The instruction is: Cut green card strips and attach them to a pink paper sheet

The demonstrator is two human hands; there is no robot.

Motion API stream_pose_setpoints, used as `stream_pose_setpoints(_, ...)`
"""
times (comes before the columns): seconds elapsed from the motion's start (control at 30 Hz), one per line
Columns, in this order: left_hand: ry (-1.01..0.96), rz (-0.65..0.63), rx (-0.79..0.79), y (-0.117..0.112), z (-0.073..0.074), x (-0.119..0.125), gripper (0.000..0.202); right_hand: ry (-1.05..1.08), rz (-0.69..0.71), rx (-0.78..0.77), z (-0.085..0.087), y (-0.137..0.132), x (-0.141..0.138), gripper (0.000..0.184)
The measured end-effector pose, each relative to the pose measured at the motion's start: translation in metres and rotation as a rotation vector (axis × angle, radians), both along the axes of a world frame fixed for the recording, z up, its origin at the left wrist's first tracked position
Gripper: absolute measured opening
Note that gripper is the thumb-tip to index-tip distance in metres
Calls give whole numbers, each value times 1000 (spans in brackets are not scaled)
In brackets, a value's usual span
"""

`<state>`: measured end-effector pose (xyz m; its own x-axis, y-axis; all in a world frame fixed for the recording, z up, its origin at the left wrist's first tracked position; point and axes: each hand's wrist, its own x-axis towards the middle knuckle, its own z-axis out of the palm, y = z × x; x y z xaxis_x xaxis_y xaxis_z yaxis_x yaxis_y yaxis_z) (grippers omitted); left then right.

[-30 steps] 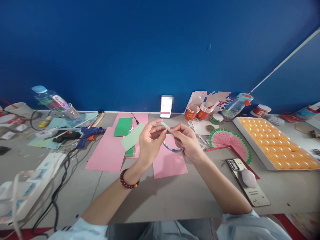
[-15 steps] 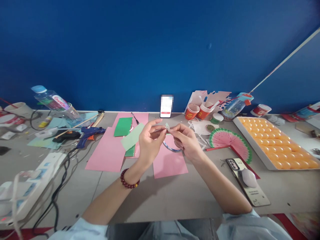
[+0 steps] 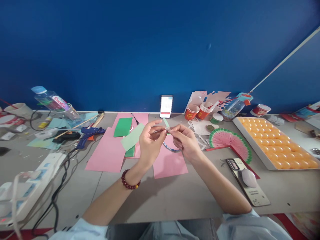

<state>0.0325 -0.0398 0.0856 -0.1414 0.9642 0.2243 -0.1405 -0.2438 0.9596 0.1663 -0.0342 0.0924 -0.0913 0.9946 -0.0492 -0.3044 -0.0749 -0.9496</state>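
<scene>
Both hands meet above the grey table, over a pink paper sheet (image 3: 170,163). My left hand (image 3: 149,141) and my right hand (image 3: 186,140) each pinch a small pale green paper strip (image 3: 166,123) that sticks up between the fingertips. A thin bluish ring (image 3: 171,148) shows below the hands; whether it hangs from them or lies on the pink sheet I cannot tell. A dark red bead bracelet (image 3: 130,181) circles my left wrist.
Green papers (image 3: 123,126) and a larger pink sheet (image 3: 107,150) lie to the left, beside a blue glue gun (image 3: 87,133) and a power strip (image 3: 25,186) with cables. A watermelon paper fan (image 3: 231,141), a phone (image 3: 247,181) and a tray of orange balls (image 3: 277,143) lie right. Red cups (image 3: 198,111) and a standing phone (image 3: 166,106) are behind.
The green strip between my fingertips has turned to stand more upright. Both hands stay in almost the same place.
</scene>
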Motion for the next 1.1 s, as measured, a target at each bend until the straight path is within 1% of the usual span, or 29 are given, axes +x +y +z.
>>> stream_pose_setpoints(0.3,-9,-16,-14,-2,4,1,38,10,-4,-5,0,1,0,23)
stream_pose_setpoints(0.7,13,54,57,-2,-2,2,32,-9,-10,-18,1,0,-2,22)
stream_pose_setpoints(0.9,-6,81,74,-2,-1,3,30,-17,-2,-11,-1,-1,-2,23)
stream_pose_setpoints(1.1,23,92,100,-1,1,1,29,-49,-2,-5,-1,-1,-4,24)
